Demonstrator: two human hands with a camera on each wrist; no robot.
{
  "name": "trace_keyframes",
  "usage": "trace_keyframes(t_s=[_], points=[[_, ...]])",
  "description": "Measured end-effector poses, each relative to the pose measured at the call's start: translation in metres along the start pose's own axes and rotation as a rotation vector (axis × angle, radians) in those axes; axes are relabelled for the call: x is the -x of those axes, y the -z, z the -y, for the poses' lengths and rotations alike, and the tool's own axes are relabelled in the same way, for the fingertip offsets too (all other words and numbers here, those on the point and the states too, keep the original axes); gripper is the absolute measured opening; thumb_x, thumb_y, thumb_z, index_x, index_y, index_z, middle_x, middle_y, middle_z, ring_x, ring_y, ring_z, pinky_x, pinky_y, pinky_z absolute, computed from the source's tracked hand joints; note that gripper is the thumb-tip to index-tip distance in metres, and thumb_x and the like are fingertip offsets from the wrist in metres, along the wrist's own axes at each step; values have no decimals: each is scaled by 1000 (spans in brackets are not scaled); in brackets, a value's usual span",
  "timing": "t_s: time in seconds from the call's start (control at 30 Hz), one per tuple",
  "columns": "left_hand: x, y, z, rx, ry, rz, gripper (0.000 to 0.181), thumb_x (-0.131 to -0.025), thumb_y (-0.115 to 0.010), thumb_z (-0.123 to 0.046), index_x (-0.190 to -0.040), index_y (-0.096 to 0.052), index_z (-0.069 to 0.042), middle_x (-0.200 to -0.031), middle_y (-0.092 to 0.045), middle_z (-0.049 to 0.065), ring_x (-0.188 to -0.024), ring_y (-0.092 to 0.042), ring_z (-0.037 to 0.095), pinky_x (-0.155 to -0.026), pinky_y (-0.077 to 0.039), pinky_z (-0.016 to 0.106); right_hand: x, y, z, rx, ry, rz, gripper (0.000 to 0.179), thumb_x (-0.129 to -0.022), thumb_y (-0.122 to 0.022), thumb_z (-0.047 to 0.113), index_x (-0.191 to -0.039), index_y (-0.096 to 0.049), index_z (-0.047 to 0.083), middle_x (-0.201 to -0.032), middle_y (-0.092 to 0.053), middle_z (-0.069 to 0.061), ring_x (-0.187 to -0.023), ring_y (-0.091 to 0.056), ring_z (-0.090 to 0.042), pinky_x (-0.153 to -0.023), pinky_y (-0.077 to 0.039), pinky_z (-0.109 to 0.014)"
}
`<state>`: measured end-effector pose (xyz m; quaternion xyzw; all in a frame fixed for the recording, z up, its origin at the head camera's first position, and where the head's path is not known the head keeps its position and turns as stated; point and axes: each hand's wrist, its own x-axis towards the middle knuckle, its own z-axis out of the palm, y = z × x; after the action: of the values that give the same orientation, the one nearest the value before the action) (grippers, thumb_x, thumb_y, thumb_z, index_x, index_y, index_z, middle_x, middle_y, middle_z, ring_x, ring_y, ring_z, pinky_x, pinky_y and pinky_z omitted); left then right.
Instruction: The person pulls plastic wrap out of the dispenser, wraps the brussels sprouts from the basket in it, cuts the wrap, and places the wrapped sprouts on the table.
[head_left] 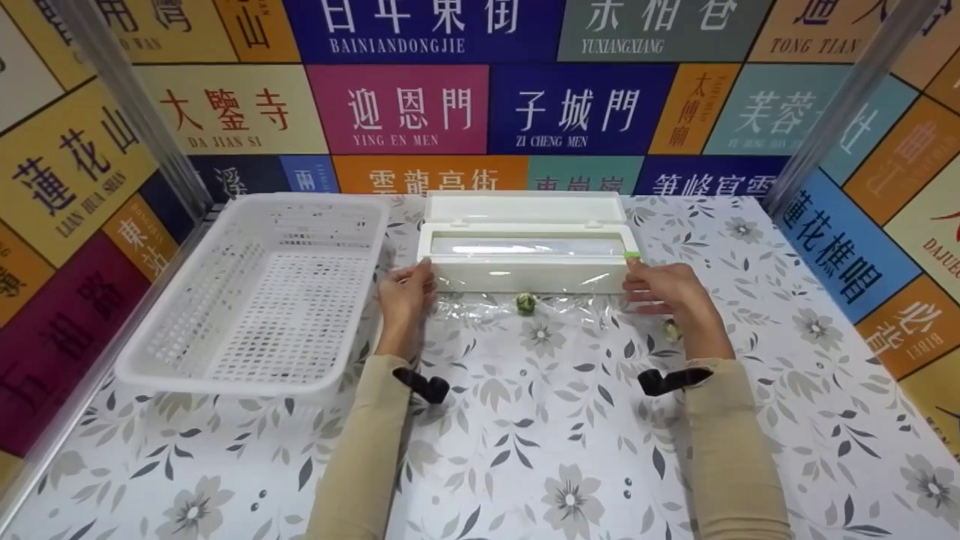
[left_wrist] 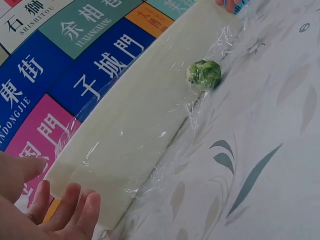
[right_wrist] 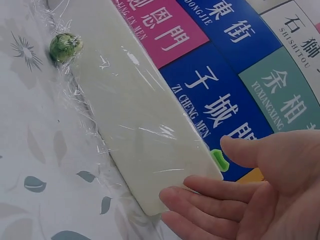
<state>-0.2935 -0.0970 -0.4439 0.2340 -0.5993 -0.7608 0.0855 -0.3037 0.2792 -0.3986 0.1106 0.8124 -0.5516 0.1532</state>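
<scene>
A white cling film dispenser [head_left: 525, 276] stands with its lid raised, a film roll [head_left: 525, 247] inside. Clear film [head_left: 480, 306] hangs over its front face and lies crumpled along the base. Against that face sits a Brussels sprout [head_left: 526, 304], green and round, in the film's edge. My left hand [head_left: 406, 294] is at the dispenser's left end, fingers [left_wrist: 70, 200] loosely bent with the tips right at the corner. At the right end is my right hand [head_left: 667, 289], beside the green slider [right_wrist: 220, 160], its fingers [right_wrist: 215, 202] extended along the box's end and the thumb apart.
A white perforated basket [head_left: 281, 386] stands on the left. Near my right wrist lies another small greenish round thing [head_left: 671, 330], partly hidden. A floral cloth [head_left: 525, 442] covers the table, and printed sign panels [head_left: 397, 109] wall in the back and sides.
</scene>
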Motion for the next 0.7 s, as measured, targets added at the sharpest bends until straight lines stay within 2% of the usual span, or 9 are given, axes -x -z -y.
trace_keyframes(t_s=[0.07,0.1,0.23,0.33,0.47,0.57,0.7], points=[[1,1,1,-1,17,7,31,-93,-72,-29,-108,-63,-3,-101,-73,15,-86,-69,22,-76,-61,34,-2,-1,-2,-8,-6,29,70,-99,-56,50,-143,-48,-4,-135,-66,-10,-112,-70,-16,-107,-53,-41],[1,1,2,-2,19,14,32,-94,-71,-30,-109,-62,-3,-101,-73,13,-89,-69,23,-79,-61,36,-3,-2,-3,-15,-5,38,69,-99,-57,49,-143,-49,-3,-132,-68,-7,-112,-70,-16,-108,-53,-41],[-1,1,4,-3,9,41,30,-93,-72,-32,-103,-62,-6,-95,-74,8,-98,-69,26,-87,-59,39,-8,-7,-5,-71,-6,50,64,-97,-65,42,-142,-50,0,-106,-77,8,-104,-72,-11,-109,-52,-40],[-3,-2,5,-17,-30,52,22,-90,-77,-25,-88,-63,-9,-82,-73,3,-87,-67,21,-80,-57,33,-11,-13,-5,-101,-11,4,55,-94,-71,35,-136,-57,3,-86,-76,16,-97,-73,-10,-108,-53,-40],[-4,-5,8,-39,-58,70,20,-83,-82,-13,-79,-63,-10,-71,-65,-3,-70,-60,12,-66,-50,27,-13,-23,-6,-120,-15,-54,40,-92,-74,29,-124,-65,8,-76,-72,18,-92,-72,-10,-105,-55,-39],[-4,-5,9,-40,-60,83,19,-81,-83,-7,-86,-64,-8,-74,-64,-3,-66,-61,7,-68,-55,27,-14,-27,-6,-128,-11,-75,35,-93,-73,27,-120,-65,7,-73,-71,19,-89,-72,-9,-103,-56,-38],[-4,-3,8,-39,-47,118,26,-82,-81,-4,-99,-63,-4,-80,-67,0,-69,-65,8,-81,-59,35,-15,-28,-5,-100,-3,-79,39,-93,-73,28,-123,-63,5,-74,-71,19,-89,-72,-8,-101,-57,-36]])
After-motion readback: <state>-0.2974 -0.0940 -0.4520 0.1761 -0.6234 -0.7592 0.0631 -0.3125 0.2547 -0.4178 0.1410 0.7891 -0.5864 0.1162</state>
